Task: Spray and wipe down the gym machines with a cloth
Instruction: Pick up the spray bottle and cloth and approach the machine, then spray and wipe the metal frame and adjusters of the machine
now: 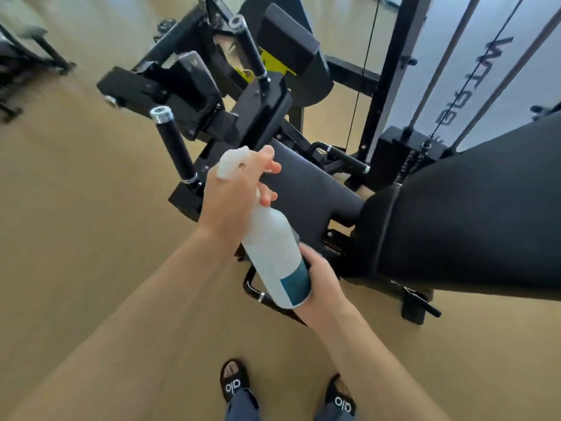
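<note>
My left hand point(233, 202) grips the neck of a white spray bottle point(273, 253) with a blue label, fingers curled by the trigger. The nozzle points toward the black padded seat point(306, 189) of the gym machine. Just behind the bottle's lower end, my right hand point(321, 281) is curled and blurred. A bit of grey cloth point(296, 237) shows above its thumb, and the bottle hides its fingers. The large black back pad point(473, 226) lies to the right.
Two black roller handles point(176, 147) point(252, 47) stick up from the machine's frame. The weight stack with cables point(403, 147) stands at the right. Another machine's frame point(27, 62) sits at far left. Tan floor lies all around my sandalled feet point(285, 387).
</note>
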`<action>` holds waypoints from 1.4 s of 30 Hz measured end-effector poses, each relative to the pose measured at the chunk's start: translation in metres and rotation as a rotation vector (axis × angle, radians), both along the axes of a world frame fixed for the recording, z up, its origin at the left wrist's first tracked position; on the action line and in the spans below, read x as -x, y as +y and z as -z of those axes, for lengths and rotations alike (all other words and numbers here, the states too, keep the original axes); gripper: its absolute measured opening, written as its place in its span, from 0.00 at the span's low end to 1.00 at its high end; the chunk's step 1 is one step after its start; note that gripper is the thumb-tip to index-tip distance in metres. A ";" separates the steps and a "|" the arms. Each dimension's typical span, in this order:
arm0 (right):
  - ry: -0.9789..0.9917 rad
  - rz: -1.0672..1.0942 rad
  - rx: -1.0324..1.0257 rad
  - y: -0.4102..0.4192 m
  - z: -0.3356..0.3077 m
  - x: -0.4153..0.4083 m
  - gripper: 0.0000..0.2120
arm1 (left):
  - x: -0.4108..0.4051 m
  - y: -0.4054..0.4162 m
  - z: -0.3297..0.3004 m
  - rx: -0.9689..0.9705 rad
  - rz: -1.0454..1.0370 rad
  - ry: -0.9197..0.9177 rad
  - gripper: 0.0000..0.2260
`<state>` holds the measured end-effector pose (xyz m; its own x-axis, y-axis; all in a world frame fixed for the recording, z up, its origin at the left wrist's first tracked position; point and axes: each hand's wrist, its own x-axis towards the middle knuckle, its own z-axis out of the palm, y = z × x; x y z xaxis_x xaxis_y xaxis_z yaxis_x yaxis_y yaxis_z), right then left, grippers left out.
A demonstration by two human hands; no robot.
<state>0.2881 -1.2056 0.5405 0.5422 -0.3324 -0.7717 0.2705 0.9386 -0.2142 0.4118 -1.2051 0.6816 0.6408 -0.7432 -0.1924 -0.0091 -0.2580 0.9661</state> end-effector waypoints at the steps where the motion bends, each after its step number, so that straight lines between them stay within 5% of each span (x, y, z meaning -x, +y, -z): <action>1: 0.019 0.003 0.009 0.001 -0.010 -0.012 0.18 | -0.013 0.009 -0.008 0.037 0.023 0.014 0.10; 3: 0.035 0.025 0.035 0.005 -0.029 -0.036 0.16 | -0.039 0.026 -0.017 0.092 0.095 0.045 0.04; 12: 0.152 0.187 -0.013 0.059 -0.056 -0.131 0.11 | -0.144 0.088 -0.015 0.214 0.179 -0.030 0.17; 17: 0.223 0.184 0.094 0.078 -0.057 -0.160 0.09 | -0.181 0.093 -0.015 0.215 0.139 0.053 0.06; 21: 0.814 -0.041 0.437 0.068 -0.056 -0.160 0.06 | -0.206 0.085 -0.006 0.117 0.283 -0.059 0.04; 23: 0.934 -0.150 0.694 0.065 -0.061 -0.150 0.04 | -0.215 0.081 0.006 0.021 0.338 -0.194 0.04; 27: 0.886 -0.114 0.868 0.049 -0.070 -0.138 0.02 | -0.229 0.069 0.028 -0.146 0.357 -0.319 0.04; 33: 0.662 0.127 0.646 0.014 -0.072 -0.142 0.08 | -0.236 0.052 0.037 -0.243 0.327 -0.374 0.05; 42: 0.624 0.021 0.851 -0.015 -0.088 -0.151 0.18 | -0.237 0.035 0.043 -0.315 0.289 -0.265 0.05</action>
